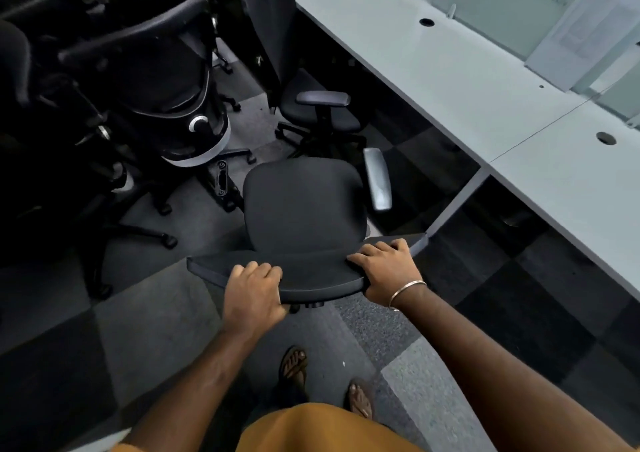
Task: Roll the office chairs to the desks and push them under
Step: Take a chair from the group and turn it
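At frame centre, left hand [254, 294] and right hand [386, 270] clench fingers over the chair [304, 206] backrest, likely steering it toward the tabletop [467, 81] at right.

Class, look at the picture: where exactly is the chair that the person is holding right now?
The held chair stands mid-frame in the head view, on the carpet left of the desk, gripped at its backrest by both hands, with another chair just beyond it.
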`<state>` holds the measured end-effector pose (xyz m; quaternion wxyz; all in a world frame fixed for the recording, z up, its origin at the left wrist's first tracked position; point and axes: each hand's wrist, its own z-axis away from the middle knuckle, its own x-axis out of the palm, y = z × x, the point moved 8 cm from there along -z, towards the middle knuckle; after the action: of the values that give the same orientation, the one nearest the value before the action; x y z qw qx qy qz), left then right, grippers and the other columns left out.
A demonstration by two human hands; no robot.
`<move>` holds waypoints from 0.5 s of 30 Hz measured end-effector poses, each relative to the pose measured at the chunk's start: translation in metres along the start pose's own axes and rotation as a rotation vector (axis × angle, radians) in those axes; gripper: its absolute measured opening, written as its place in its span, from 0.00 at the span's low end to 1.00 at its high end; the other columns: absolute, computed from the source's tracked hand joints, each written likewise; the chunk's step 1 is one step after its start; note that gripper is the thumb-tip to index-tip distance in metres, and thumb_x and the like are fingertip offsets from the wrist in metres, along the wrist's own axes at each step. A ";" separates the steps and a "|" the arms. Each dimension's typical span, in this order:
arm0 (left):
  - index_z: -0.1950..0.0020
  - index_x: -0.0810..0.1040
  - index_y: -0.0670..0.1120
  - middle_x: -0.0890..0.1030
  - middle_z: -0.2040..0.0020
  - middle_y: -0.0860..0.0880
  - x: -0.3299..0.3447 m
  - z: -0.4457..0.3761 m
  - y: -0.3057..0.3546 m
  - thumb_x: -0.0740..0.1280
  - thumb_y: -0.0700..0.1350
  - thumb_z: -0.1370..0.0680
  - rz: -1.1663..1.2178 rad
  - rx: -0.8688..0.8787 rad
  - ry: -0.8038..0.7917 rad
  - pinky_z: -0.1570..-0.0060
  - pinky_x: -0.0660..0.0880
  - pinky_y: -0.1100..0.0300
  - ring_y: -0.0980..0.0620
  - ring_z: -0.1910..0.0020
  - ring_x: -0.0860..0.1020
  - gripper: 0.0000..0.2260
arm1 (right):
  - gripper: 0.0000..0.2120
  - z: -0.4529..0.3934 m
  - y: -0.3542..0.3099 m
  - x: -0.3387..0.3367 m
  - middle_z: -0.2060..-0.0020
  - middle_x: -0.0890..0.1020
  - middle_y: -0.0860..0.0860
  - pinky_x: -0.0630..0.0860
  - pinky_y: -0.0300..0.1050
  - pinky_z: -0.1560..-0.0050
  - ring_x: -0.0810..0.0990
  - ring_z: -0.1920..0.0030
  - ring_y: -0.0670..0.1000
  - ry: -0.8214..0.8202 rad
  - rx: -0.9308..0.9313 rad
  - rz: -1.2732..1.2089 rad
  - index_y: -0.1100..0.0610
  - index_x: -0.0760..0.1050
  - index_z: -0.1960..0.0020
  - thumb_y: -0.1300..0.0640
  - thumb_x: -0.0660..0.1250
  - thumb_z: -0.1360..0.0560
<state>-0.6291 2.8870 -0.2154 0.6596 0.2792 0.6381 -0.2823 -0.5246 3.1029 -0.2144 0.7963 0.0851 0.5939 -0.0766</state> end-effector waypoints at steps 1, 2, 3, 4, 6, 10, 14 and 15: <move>0.55 0.81 0.52 0.79 0.61 0.55 0.000 0.011 0.008 0.79 0.60 0.37 -0.005 -0.025 0.005 0.56 0.68 0.53 0.50 0.59 0.76 0.18 | 0.30 0.007 0.000 0.004 0.42 0.81 0.44 0.67 0.56 0.41 0.80 0.42 0.53 0.020 -0.027 0.002 0.41 0.76 0.33 0.48 0.66 0.35; 0.54 0.81 0.52 0.79 0.60 0.55 0.001 0.020 0.012 0.79 0.60 0.38 -0.002 -0.045 0.018 0.56 0.68 0.52 0.49 0.59 0.76 0.19 | 0.29 0.012 0.000 0.008 0.44 0.81 0.44 0.67 0.56 0.43 0.80 0.43 0.53 0.032 -0.049 0.004 0.42 0.77 0.34 0.48 0.66 0.36; 0.54 0.81 0.51 0.79 0.59 0.54 0.000 0.029 0.022 0.79 0.58 0.38 0.001 -0.071 0.041 0.56 0.68 0.51 0.48 0.58 0.76 0.19 | 0.28 0.018 0.004 0.011 0.45 0.82 0.44 0.66 0.55 0.44 0.80 0.45 0.53 0.059 -0.076 0.003 0.42 0.78 0.36 0.48 0.66 0.37; 0.53 0.81 0.51 0.79 0.59 0.54 -0.002 0.037 0.028 0.79 0.57 0.39 -0.006 -0.083 0.064 0.56 0.68 0.50 0.47 0.58 0.76 0.19 | 0.28 0.022 0.005 0.012 0.46 0.82 0.44 0.66 0.54 0.44 0.81 0.46 0.53 0.078 -0.091 -0.003 0.43 0.78 0.38 0.48 0.66 0.38; 0.51 0.81 0.51 0.78 0.57 0.53 -0.003 0.054 0.042 0.79 0.56 0.38 -0.005 -0.117 0.089 0.56 0.68 0.49 0.46 0.57 0.76 0.19 | 0.27 0.031 0.008 0.013 0.47 0.82 0.44 0.65 0.54 0.45 0.80 0.47 0.53 0.111 -0.123 -0.009 0.43 0.79 0.39 0.49 0.67 0.38; 0.44 0.81 0.51 0.79 0.52 0.55 -0.002 0.088 0.067 0.77 0.57 0.36 0.027 -0.166 0.067 0.49 0.72 0.51 0.49 0.52 0.79 0.23 | 0.25 0.058 0.013 0.017 0.48 0.80 0.44 0.65 0.53 0.48 0.76 0.45 0.54 0.129 -0.157 -0.028 0.42 0.80 0.39 0.51 0.69 0.37; 0.40 0.81 0.53 0.81 0.49 0.57 -0.004 0.119 0.091 0.77 0.56 0.36 0.061 -0.223 0.047 0.43 0.72 0.53 0.53 0.49 0.81 0.25 | 0.23 0.087 0.013 0.019 0.53 0.78 0.45 0.67 0.52 0.51 0.76 0.48 0.55 0.145 -0.185 -0.031 0.42 0.82 0.42 0.51 0.72 0.37; 0.40 0.81 0.54 0.81 0.49 0.57 -0.002 0.121 0.093 0.77 0.56 0.36 0.069 -0.229 0.034 0.43 0.72 0.53 0.53 0.48 0.81 0.25 | 0.23 0.090 0.014 0.020 0.54 0.77 0.45 0.67 0.52 0.51 0.76 0.48 0.55 0.148 -0.187 -0.028 0.42 0.82 0.42 0.50 0.73 0.38</move>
<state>-0.4788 2.8627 -0.2087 0.6855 0.2286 0.6675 -0.1798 -0.4322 3.0960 -0.2078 0.7537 0.0077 0.6566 -0.0257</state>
